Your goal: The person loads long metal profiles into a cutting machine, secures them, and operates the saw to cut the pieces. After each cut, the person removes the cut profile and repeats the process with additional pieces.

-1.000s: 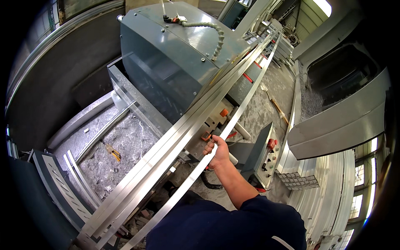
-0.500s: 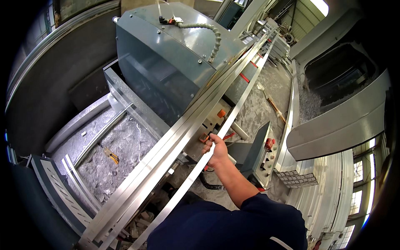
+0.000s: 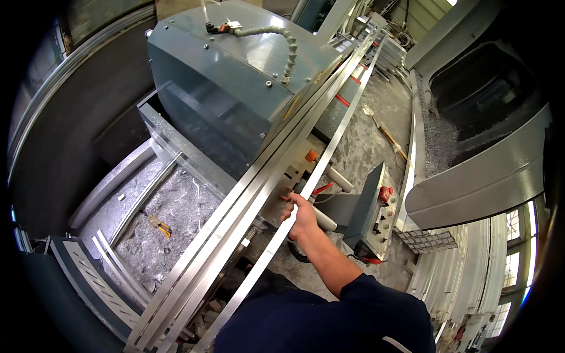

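Note:
My right hand point(image 3: 303, 219) is closed around a long, narrow aluminium bar point(image 3: 336, 141), its curled fingers on the bar's left side and its thumb pointing up along it. An orange clamp-like part point(image 3: 286, 193) sits just beyond the fingertips; whether they touch it I cannot tell. Beside the bar, and roughly parallel to it, lie several wider aluminium profiles point(image 3: 235, 217) along the machine's front. Behind them stands the large blue-grey machine hood point(image 3: 218, 100) with a jointed grey hose point(image 3: 291, 53) on top. My left hand is out of view.
Right of my hand is a control box point(image 3: 376, 217) with a red knob. Metal shavings point(image 3: 176, 217) fill the tray at left, with yellow-handled pliers point(image 3: 160, 226) on them. A brush point(image 3: 382, 132) lies at the right. Stacked profiles point(image 3: 465, 265) stand at far right.
The view has shifted slightly, so the hood sits further left and the control box further up. My right hand keeps its hold on the bar and appears slightly lower in the picture.

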The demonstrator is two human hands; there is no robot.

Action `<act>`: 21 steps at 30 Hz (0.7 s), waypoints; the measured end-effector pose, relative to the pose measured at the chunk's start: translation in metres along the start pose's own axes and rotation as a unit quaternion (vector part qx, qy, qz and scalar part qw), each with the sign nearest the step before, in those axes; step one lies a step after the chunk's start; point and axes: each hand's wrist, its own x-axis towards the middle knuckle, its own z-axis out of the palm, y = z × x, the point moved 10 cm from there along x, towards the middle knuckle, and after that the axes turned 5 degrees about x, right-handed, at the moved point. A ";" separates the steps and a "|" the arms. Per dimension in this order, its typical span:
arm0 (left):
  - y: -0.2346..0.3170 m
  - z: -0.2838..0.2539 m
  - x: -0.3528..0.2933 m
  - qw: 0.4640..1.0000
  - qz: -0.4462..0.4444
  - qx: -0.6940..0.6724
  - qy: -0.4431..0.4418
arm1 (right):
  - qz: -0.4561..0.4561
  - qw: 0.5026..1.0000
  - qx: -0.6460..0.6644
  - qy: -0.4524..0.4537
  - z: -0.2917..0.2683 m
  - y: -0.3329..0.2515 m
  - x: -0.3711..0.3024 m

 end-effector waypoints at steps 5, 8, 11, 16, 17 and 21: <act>0.009 -0.012 0.002 0.992 0.022 0.060 -0.109 | -0.010 1.000 -0.001 -0.015 -0.010 -0.005 0.023; 0.011 -0.065 0.004 0.996 -0.065 -0.055 0.037 | -0.018 0.999 -0.029 -0.029 -0.006 -0.006 0.020; 0.000 -0.081 0.020 0.996 -0.078 -0.048 0.003 | -0.054 0.996 -0.045 -0.053 -0.003 -0.014 0.018; 0.001 -0.117 0.001 0.982 -0.063 -0.092 0.152 | -0.083 0.980 -0.167 -0.071 0.008 0.008 -0.007; -0.003 -0.107 -0.003 0.981 -0.083 -0.095 0.147 | -0.079 0.955 -0.278 -0.066 0.004 0.013 -0.009; -0.009 -0.087 0.004 0.984 -0.131 -0.064 0.103 | -0.245 0.521 -0.800 -0.171 0.052 0.006 -0.076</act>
